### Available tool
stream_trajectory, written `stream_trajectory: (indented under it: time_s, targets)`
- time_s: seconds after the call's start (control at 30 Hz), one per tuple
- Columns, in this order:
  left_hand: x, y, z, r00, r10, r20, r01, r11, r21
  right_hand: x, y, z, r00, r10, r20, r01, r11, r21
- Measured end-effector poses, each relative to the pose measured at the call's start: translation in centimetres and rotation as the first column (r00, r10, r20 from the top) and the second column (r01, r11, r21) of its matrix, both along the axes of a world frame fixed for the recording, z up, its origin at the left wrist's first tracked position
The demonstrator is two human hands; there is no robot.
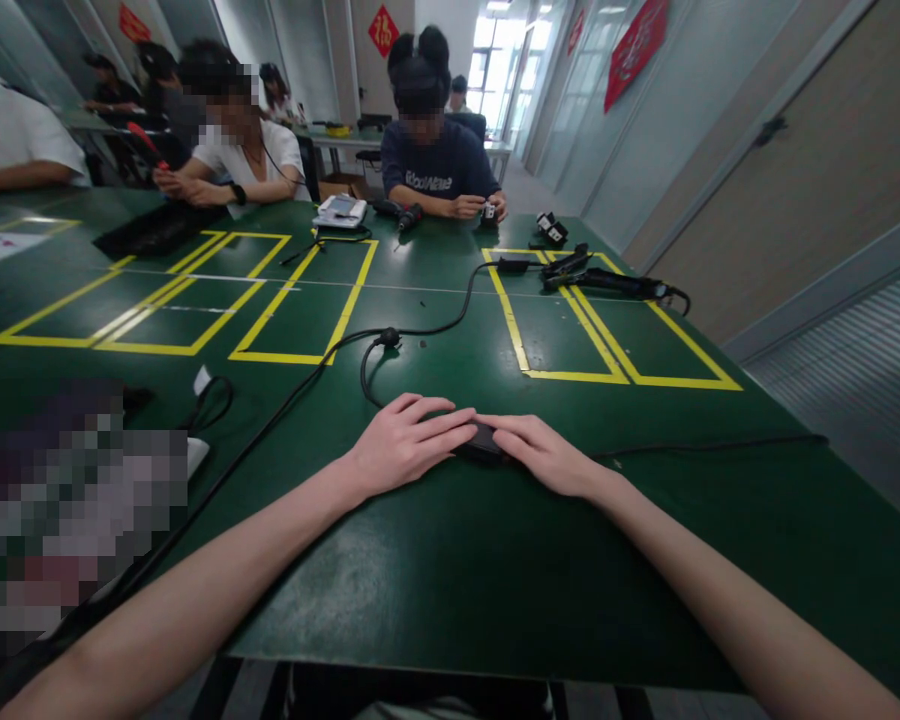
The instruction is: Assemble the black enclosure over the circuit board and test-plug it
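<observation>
1. Green rectangular tabletop (345,590): spans the foreground, marked with yellow tape outlines. Positions below are read from the black box, with 12 o'clock pointing away from the wearer.
2. Seated person in a dark blue T-shirt (439,165): across the tabletop, between 11 and 12 o'clock, both hands at a small black-and-white object (490,212).
3. Black elongated corded device (607,282): between 1 and 2 o'clock, lying well apart from the box.
4. Left hand (409,440): at 9 o'clock, fingers extended and close together, tips contacting the box. Pinch: cannot tell.
5. Right hand (546,452): at 3 o'clock, fingers extended toward the left hand, tips on the box. Pinch: cannot tell.
6. Black compact box (484,445): between the hands, partly covered by fingers.
7. Black power plug (389,338): at 10 o'clock; its cord curves toward the left hand.
</observation>
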State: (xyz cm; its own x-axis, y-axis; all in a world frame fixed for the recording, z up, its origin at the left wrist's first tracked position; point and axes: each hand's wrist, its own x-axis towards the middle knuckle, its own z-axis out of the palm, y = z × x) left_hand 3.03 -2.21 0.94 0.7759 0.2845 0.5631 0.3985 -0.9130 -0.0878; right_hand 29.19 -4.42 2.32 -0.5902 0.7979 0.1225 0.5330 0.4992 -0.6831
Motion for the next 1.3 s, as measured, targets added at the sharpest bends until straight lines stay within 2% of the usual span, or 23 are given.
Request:
stream_trajectory:
  time_s: [0.07,0.13,0.2,0.3,0.4,0.47,0.7,0.9,1.13,1.3]
  targets:
    - [0.0,0.0,0.2,1.000,-0.015,0.002,0.015,0.999,0.040,0.2,0.1,0.3,0.998,0.003,-0.061,-0.015,0.980,-0.199]
    - [0.0,0.0,0.2,1.000,-0.027,0.008,0.027,0.999,0.029,0.3,0.1,0.3,0.995,-0.010,-0.103,-0.018,0.964,-0.265]
    - [0.0,0.1,0.2,1.000,-0.022,0.015,0.023,0.999,-0.037,0.2,0.0,0.0,0.993,-0.042,-0.106,0.022,0.981,-0.191]
    - [-0.2,0.3,0.0,0.999,0.030,0.038,-0.022,0.977,-0.210,-0.1,-0.1,-0.5,0.999,-0.030,-0.017,0.031,0.993,0.118]
    - [-0.4,0.5,-0.1,0.998,0.039,0.041,-0.020,0.922,-0.386,-0.4,0.0,-0.8,0.995,0.024,0.102,-0.063,0.913,0.403]
    - [-0.5,0.6,-0.1,0.998,0.025,0.050,0.000,0.897,-0.441,-0.5,0.1,-0.9,0.988,0.025,0.154,-0.098,0.868,0.487]
    - [-0.3,0.3,0.2,0.993,0.008,0.115,0.041,0.906,-0.421,-0.6,0.1,-1.2,0.971,-0.020,0.238,-0.103,0.864,0.493]
    - [-0.1,0.3,0.3,0.997,0.008,0.075,0.030,0.869,-0.494,-0.7,0.1,-0.9,0.966,0.004,0.257,-0.143,0.840,0.524]
    - [-0.2,0.3,0.1,0.998,0.012,0.054,0.014,0.890,-0.456,-1.1,-0.1,-1.4,0.971,-0.015,0.240,-0.106,0.869,0.483]
    - [-0.3,0.4,-0.1,0.999,0.050,0.012,-0.041,0.910,-0.413,-1.3,-0.3,-1.6,0.974,-0.030,0.224,-0.099,0.834,0.543]
